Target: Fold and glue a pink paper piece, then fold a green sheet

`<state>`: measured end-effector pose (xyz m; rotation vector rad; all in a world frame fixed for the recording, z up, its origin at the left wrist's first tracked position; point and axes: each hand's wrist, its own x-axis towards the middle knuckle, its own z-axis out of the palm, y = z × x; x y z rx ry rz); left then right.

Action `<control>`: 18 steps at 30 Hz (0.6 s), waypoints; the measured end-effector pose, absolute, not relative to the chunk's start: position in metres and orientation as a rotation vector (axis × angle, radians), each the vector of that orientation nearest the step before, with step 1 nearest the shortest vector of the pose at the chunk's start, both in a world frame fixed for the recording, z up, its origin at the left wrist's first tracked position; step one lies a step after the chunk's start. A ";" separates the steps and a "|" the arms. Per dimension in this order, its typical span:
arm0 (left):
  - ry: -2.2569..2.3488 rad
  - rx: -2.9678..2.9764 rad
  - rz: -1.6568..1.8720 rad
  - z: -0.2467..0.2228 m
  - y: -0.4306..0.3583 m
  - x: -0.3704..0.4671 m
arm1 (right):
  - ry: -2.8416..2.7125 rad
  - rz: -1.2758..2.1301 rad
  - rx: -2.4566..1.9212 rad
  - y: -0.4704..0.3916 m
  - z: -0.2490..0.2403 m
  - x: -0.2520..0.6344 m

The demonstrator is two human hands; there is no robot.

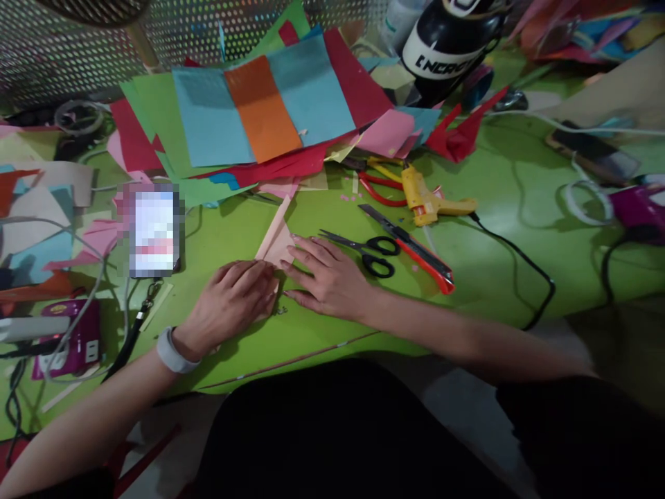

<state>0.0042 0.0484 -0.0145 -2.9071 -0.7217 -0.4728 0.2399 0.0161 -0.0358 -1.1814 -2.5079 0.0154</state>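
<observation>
A folded piece of pale pink paper (277, 242) lies on the green table, its pointed end toward the far side. My left hand (233, 294) presses on its left and near part, fingers curled together over the paper; what the fingertips do beneath is hidden. Flat on the table, my right hand (327, 277) has its fingers spread, with the tips touching the paper's right edge. Black-handled scissors (371, 251) lie just beyond my right hand. Beside them is a red utility knife (415, 253) with its blade end toward the far side.
A yellow glue gun (423, 197) with a black cord rests near red-handled pliers (382, 190). Coloured paper sheets (208, 118) are stacked at the back. A phone (153, 232) stands at left. A black bottle (449, 48) is at the back, and purple boxes (86, 333) sit at the sides.
</observation>
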 end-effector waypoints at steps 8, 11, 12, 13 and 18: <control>-0.719 -2.881 -0.522 -0.019 0.047 0.005 | -2.173 0.757 -1.590 0.047 -0.004 0.236; -0.737 -2.874 -0.527 -0.021 0.047 0.005 | -2.098 1.271 -1.695 0.065 0.004 0.227; -0.736 -2.866 -0.532 -0.021 0.047 0.005 | -2.059 1.408 -1.681 0.070 0.004 0.224; -0.730 -2.860 -0.533 -0.021 0.046 0.005 | -2.004 1.526 -1.662 0.075 0.004 0.222; -0.727 -2.862 -0.562 -0.020 0.047 0.006 | -1.766 1.872 -1.662 0.086 0.000 0.218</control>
